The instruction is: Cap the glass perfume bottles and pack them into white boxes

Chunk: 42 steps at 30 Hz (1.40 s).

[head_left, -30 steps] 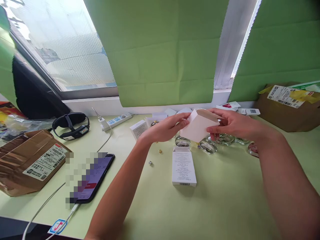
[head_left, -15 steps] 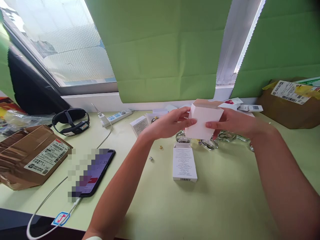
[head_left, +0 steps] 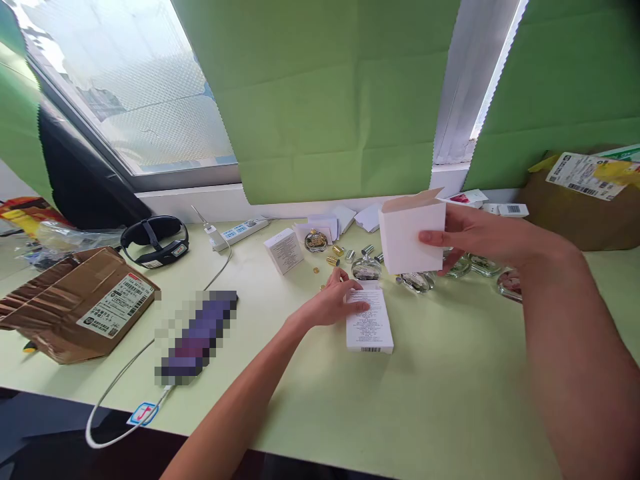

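My right hand [head_left: 473, 237] grips a plain white box [head_left: 413, 240], thumb on its near face and fingers behind; its top flap stands up. My left hand [head_left: 336, 300] reaches over the upper left of a white printed carton [head_left: 370, 327] lying flat on the table. Thumb and forefinger are apart over the carton, while the other fingers are partly hidden. Just beyond the carton lies a glass perfume bottle [head_left: 367, 268]. Another glass bottle [head_left: 419, 283] rests below the held box. Gold and silver caps [head_left: 338, 251] lie scattered behind my left hand.
A second printed carton [head_left: 284, 251] stands at the back, beside a round bottle [head_left: 316, 241]. On the left are a phone [head_left: 197, 340] on a white cable, a brown cardboard box [head_left: 80, 303], a black headset [head_left: 155, 241] and a power strip [head_left: 243, 233]. Another parcel [head_left: 570, 213] sits back right.
My left hand has let go of the plain white box and come down to the printed carton. The right hand keeps the box, now turned slightly. The view has shifted a little.
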Each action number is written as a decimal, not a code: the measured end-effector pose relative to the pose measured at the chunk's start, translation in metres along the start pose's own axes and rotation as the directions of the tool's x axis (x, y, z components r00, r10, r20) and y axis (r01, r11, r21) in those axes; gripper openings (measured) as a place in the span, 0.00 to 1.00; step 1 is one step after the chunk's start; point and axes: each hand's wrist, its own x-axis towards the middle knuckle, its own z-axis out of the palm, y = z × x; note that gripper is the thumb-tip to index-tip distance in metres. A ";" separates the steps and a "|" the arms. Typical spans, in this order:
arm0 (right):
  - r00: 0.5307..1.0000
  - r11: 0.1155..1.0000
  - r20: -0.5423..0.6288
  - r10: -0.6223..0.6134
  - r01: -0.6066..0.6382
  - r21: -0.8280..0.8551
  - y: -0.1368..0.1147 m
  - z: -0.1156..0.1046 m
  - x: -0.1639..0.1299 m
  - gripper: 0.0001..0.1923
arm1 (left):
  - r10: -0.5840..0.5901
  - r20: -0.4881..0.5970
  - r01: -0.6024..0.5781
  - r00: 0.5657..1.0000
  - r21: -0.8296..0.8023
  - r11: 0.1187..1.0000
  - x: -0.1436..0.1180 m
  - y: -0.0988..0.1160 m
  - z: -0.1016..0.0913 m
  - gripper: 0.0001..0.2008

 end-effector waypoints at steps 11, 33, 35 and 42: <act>0.973 0.984 0.143 -0.179 0.174 0.044 -0.007 0.029 0.018 0.30 | 0.282 -0.409 -0.304 0.868 0.011 0.953 -0.015 0.024 0.002 0.15; 0.967 0.972 0.150 -0.208 0.222 -0.078 -0.007 0.033 0.021 0.36 | 0.071 -0.442 -0.267 0.894 -0.400 0.877 -0.010 0.015 0.007 0.25; 0.965 0.969 0.153 -0.214 0.229 -0.089 -0.007 0.036 0.022 0.36 | 0.057 -0.441 -0.264 0.896 -0.423 0.867 -0.011 0.016 0.007 0.25; 0.951 0.951 0.153 -0.268 0.287 -0.114 -0.008 0.043 0.024 0.34 | 0.071 -0.435 -0.302 0.898 -0.491 0.817 -0.010 0.018 0.007 0.31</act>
